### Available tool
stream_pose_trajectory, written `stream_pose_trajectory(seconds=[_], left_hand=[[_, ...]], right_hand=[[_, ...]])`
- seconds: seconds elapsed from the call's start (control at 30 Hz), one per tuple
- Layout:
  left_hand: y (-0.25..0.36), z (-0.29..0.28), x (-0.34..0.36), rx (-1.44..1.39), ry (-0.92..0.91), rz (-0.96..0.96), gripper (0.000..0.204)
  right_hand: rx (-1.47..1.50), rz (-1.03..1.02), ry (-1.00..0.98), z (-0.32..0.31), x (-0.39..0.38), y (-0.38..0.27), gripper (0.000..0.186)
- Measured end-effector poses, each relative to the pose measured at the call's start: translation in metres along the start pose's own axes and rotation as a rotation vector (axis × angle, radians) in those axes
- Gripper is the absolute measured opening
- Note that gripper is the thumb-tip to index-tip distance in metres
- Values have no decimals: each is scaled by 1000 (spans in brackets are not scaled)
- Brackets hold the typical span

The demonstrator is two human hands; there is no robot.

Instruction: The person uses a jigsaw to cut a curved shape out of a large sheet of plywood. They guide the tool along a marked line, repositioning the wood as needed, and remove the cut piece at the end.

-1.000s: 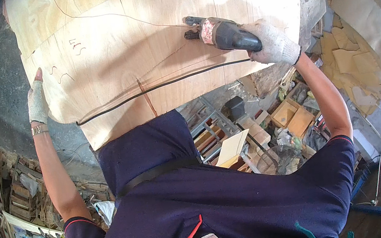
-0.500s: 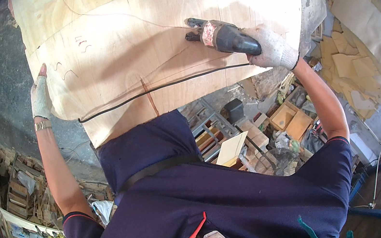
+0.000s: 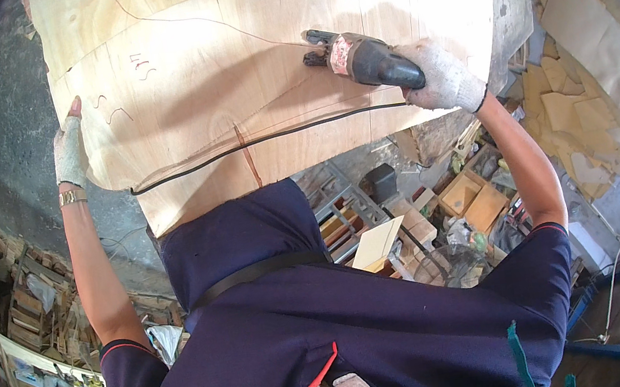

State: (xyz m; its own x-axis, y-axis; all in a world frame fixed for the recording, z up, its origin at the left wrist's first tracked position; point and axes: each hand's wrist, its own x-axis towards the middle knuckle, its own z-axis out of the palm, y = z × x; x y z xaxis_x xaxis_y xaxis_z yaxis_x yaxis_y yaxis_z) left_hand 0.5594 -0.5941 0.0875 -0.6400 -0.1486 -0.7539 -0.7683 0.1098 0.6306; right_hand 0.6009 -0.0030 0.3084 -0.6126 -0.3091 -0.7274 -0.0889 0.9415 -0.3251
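Power tool (image 3: 371,62): right grip (image 3: 448,75) wrapped round it | plywood (image 3: 247,83): left grip (image 3: 69,154) at left edge, likely steadying, closure unclear

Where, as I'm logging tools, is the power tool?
In the head view, the power tool is right of centre, in the right hand, over the board.

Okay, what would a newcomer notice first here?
Probably the dark, rounded handheld tool in the white-gloved right hand, right of center over a broad, pale wooden sheet. Next, a thin black cord curving across its near side, and the white-gloved left hand at the sheet's left edge.
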Motion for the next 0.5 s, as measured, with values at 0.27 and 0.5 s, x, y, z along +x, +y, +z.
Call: stream_pose_trajectory(seconds=[0.27, 0.5], left_hand=[[4, 1, -3, 16, -3, -15, 83], [8, 4, -8, -14, -6, -19, 83]], right_hand=[[-15, -37, 41, 1, 1, -2, 39], [9, -40, 18, -2, 5, -8, 37]])
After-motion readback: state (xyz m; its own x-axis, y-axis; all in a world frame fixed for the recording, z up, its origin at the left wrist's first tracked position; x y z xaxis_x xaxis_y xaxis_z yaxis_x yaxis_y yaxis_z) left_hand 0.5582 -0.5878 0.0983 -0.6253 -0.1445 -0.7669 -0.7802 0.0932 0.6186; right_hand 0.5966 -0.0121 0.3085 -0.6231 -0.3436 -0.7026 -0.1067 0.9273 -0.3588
